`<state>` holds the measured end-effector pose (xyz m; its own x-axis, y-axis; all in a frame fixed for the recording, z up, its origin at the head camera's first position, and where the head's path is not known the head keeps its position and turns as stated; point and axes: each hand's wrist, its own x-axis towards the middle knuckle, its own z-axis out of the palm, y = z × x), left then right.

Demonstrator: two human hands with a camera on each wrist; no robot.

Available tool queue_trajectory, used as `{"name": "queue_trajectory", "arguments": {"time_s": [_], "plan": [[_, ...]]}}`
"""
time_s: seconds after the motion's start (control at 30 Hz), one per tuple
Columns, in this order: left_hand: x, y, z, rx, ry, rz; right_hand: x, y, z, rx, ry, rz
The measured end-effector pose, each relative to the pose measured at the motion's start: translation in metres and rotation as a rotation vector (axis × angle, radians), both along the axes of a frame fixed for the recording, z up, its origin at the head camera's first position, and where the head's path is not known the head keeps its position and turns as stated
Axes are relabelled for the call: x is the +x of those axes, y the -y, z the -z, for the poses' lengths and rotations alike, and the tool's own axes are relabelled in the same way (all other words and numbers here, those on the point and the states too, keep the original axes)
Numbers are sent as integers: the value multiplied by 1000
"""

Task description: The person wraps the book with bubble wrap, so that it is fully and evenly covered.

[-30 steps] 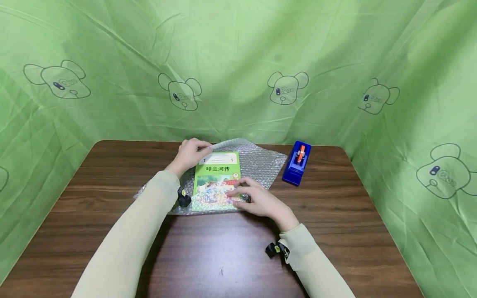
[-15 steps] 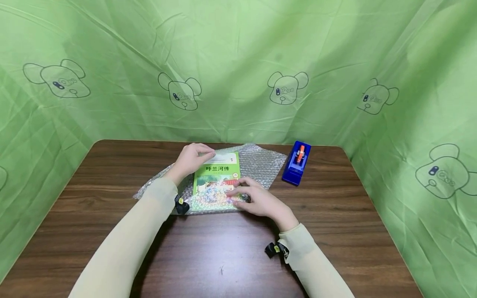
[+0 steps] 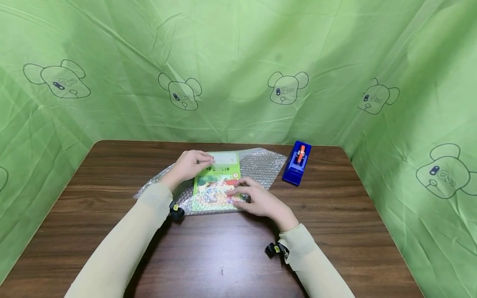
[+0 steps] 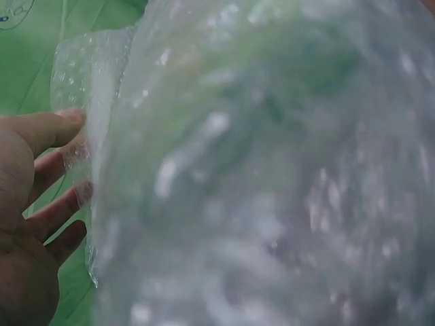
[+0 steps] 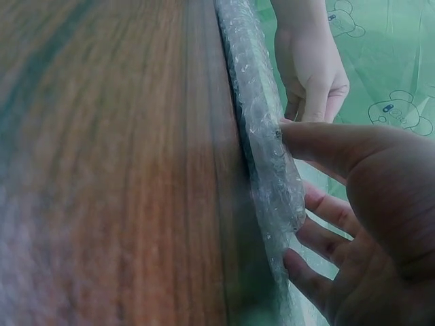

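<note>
A green book [image 3: 217,182] with Chinese characters and a cartoon scene on its cover lies on a spread of bubble wrap [image 3: 264,163]; a layer of the wrap covers the cover's lower part and now blurs its title. At the book's upper left my left hand [image 3: 191,164] pinches the edge of that layer, which shows between thumb and fingers in the left wrist view [image 4: 47,176]. My right hand [image 3: 258,198] rests with spread, relaxed fingers on the wrapped book's lower right. In the right wrist view its fingertips [image 5: 296,261] touch the bubble wrap.
A blue tape dispenser [image 3: 297,163] with an orange roll stands to the right of the bubble wrap, near its corner. The brown wooden table [image 3: 223,256] ends at a green curtain [image 3: 238,62] behind and on both sides.
My left hand has drawn the upper edge of the bubble wrap toward me and down over the book's title. The right hand has stayed in place.
</note>
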<state>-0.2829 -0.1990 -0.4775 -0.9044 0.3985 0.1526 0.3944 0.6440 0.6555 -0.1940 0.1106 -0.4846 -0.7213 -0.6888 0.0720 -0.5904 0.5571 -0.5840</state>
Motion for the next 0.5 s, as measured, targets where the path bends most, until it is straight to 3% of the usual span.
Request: {"name": "queue_trajectory", "arguments": {"time_s": [0.5], "plan": [[8, 1, 6, -179, -69, 91, 0, 0, 0, -3, -3, 9]]}}
